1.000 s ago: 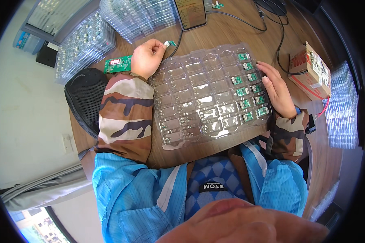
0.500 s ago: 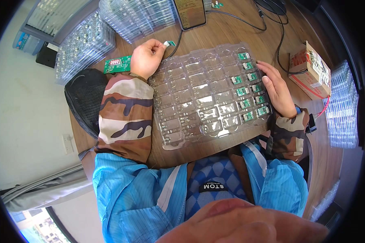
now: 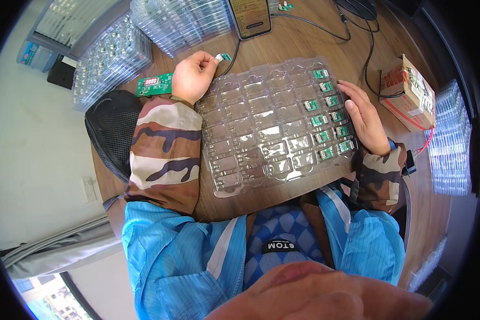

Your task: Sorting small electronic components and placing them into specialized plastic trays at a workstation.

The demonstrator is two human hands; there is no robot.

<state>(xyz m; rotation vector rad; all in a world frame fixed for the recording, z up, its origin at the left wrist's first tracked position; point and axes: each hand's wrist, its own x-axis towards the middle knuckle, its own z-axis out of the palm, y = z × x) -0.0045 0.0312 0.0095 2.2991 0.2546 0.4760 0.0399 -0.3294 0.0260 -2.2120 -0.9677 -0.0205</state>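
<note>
My left hand pinches a small green circuit board with a white connector, just beyond the far left corner of a clear plastic tray. Under that wrist lies a larger green circuit board with a red-lit digit display; the hand hides its right end. My right hand rests along the tray's right edge, fingers stretched out, holding nothing. Beside it, several small green boards sit in the tray's two rightmost columns of pockets. The pockets further left hold no boards.
A phone with a lit screen stands at the far side. Stacked clear trays fill the far left, with a black mesh item nearer. To the right are a cardboard box, a black cable and more stacked trays.
The phone's screen shows a different picture, with a dark bar near its bottom. Both hands, the pinched board and the tray stay where they were.
</note>
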